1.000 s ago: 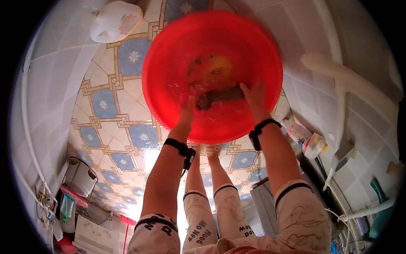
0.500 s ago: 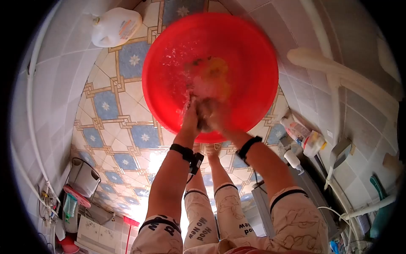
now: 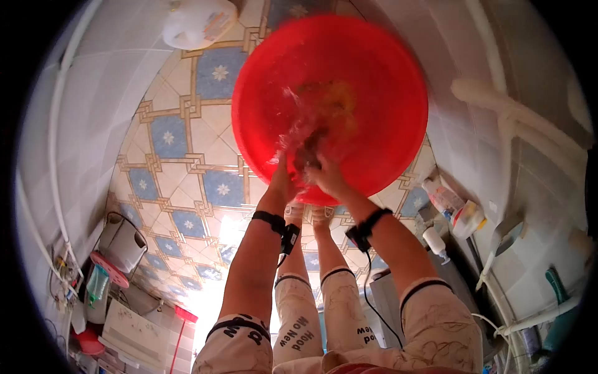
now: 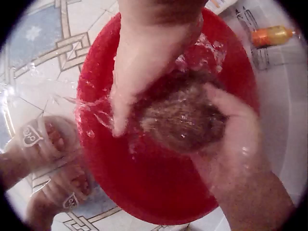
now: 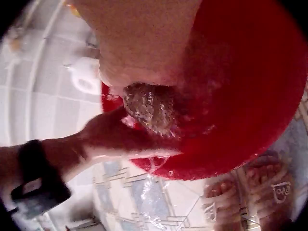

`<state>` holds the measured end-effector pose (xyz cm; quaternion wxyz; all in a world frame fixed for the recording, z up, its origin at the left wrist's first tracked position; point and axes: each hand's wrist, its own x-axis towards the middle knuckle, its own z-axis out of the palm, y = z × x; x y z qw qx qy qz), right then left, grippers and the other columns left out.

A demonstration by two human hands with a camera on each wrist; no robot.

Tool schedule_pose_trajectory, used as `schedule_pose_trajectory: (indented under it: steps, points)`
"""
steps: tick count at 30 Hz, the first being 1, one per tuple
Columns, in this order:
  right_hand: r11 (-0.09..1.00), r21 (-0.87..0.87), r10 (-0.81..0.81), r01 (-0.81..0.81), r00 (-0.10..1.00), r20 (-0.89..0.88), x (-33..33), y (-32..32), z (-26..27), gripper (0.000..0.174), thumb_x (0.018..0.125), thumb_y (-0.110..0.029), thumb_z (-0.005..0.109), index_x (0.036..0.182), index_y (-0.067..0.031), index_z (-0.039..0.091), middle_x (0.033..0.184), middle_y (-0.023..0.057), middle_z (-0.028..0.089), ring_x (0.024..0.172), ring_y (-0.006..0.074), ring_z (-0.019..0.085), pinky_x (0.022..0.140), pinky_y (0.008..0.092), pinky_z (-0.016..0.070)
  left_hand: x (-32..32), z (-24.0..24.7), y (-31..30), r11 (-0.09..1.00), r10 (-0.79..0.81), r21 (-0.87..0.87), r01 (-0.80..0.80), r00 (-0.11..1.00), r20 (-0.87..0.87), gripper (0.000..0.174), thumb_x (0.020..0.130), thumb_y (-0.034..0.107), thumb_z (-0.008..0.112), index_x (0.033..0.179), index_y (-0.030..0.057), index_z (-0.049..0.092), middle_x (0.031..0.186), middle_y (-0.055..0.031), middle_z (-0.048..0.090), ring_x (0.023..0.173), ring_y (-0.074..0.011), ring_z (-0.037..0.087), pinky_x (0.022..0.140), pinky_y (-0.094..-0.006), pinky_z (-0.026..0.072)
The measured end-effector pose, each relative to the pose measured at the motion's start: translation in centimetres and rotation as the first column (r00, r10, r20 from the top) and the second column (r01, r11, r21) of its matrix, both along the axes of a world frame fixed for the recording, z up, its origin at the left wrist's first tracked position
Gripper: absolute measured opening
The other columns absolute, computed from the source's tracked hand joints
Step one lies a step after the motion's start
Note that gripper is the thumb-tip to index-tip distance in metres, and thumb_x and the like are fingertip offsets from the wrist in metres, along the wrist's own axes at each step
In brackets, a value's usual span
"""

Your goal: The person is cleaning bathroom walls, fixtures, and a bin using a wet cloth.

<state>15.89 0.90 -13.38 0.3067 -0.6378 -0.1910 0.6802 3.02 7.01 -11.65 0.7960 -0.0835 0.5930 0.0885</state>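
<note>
A wet brown, fibrous object is held low in a large red basin with water in it. My right hand grips its near end; the left wrist view shows the right thumb lying over the brown object. On its other side is my left hand, fingers extended. In the right wrist view the left hand lies flat beside the object, and water splashes around both. Something yellowish shows blurred in the basin water.
A white jug stands beyond the basin at the upper left. Bottles lie along the right wall. Below the basin are the person's feet in sandals on the patterned tile floor.
From a wide grip with the object lying across the basin, the right hand has come in beside the left. The object now points away from the body, and the water is splashing.
</note>
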Motion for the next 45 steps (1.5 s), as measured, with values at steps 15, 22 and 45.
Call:
schedule_pose_trajectory:
  steps: [15,22,45]
  points:
    - [0.321,0.409,0.598,-0.854,0.518,0.612,-3.8,-3.9,25.8,0.009,0.078,-0.013,0.056,0.081,-0.0064,0.052,0.075,0.0098,0.052,0.069,0.0278,0.052,0.06,0.037,0.0437,-4.2,12.1,-9.5,0.939,0.177,0.256,-0.23,0.96,0.216,0.051,0.086,0.053,0.041,0.105,0.007,0.052,0.091,-0.0057,0.058,0.083,-0.0183,0.055,0.074,-0.0303,0.0451]
    - [0.867,0.292,0.284,-0.404,0.882,0.376,-7.5,-5.2,25.7,0.03,0.088,-0.017,0.044,0.114,-0.0022,0.043,0.113,0.012,0.046,0.1,0.0221,0.048,0.083,0.032,0.0402,-6.6,24.9,-14.7,0.832,0.217,0.479,-0.28,0.959,0.183,0.048,0.083,0.039,0.055,0.116,0.0048,0.048,0.113,-0.0062,0.051,0.105,-0.0161,0.046,0.091,-0.0291,0.0348]
    - [0.345,-0.102,0.755,-0.933,0.341,-0.561,-15.7,-17.0,23.9,0.046,0.079,-0.024,0.059,0.117,-0.0027,0.045,0.104,0.008,0.056,0.086,0.0186,0.058,0.062,0.0291,0.0472,-15.0,20.2,-29.0,0.82,0.201,0.565,0.093,0.878,-0.435,0.034,0.07,0.019,0.066,0.093,-0.0048,0.057,0.079,-0.0099,0.062,0.078,-0.0183,0.059,0.068,-0.0308,0.0471]
